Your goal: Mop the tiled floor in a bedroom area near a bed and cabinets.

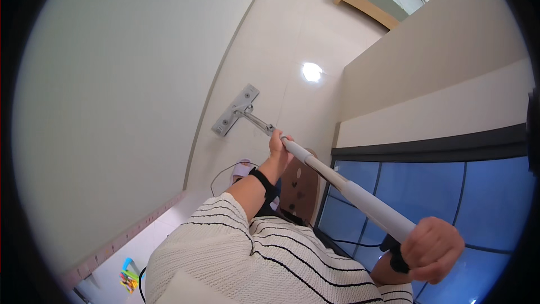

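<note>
A flat mop with a white and silver pole (325,169) slants across the view. My left hand (280,148) grips the pole low down, near the metal joint (270,129). My right hand (433,248) is closed around the upper end of the white handle (377,209). The grey rectangular mop head (236,110) rests on the pale tiled floor (291,38), close to the base of the left wall. Its underside is hidden.
A large pale wall (122,80) rises on the left. Dark-framed glass panels (417,194) stand at right. A brown mat (300,190) and lavender slipper (242,169) lie near my feet, by a thin cable (214,177). A wooden bed frame (369,8) stands beyond; colourful toys (130,278) lie lower left.
</note>
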`<state>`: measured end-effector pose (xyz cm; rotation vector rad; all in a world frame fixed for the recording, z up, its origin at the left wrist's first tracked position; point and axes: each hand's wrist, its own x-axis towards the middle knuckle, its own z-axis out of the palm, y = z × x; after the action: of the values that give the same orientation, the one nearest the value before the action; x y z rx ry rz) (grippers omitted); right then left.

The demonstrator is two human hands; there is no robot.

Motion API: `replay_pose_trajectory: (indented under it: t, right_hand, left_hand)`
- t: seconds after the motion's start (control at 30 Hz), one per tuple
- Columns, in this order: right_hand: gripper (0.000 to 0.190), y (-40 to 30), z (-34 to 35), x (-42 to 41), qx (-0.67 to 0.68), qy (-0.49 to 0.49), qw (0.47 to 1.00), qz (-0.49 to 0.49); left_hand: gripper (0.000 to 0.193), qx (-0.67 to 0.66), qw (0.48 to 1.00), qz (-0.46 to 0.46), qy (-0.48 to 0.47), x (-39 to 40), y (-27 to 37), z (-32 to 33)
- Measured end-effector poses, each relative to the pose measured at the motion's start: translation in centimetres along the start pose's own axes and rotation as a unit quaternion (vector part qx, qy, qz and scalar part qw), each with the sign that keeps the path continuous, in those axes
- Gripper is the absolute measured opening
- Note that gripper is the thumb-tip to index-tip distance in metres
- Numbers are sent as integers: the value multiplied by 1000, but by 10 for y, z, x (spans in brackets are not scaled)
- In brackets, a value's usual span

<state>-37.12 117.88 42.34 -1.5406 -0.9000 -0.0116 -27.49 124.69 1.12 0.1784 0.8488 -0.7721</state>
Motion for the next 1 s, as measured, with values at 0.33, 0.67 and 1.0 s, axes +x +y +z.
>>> replay_pose_trajectory:
  t: [0.33,0.67,1.0]
  right_hand:
    - [12,100,-55,16,-80,33,996,37]
    - [11,67,-8,12,-215,439,859,152]
    - [14,-70,-9,-79,-192,493,844,92]
  left_hand:
    - [19,-12,994,46,-101,116,73,84]
    - [18,291,956,-28,16,99,30,83]
    - [19,387,908,-157,21,-16,-69,20]
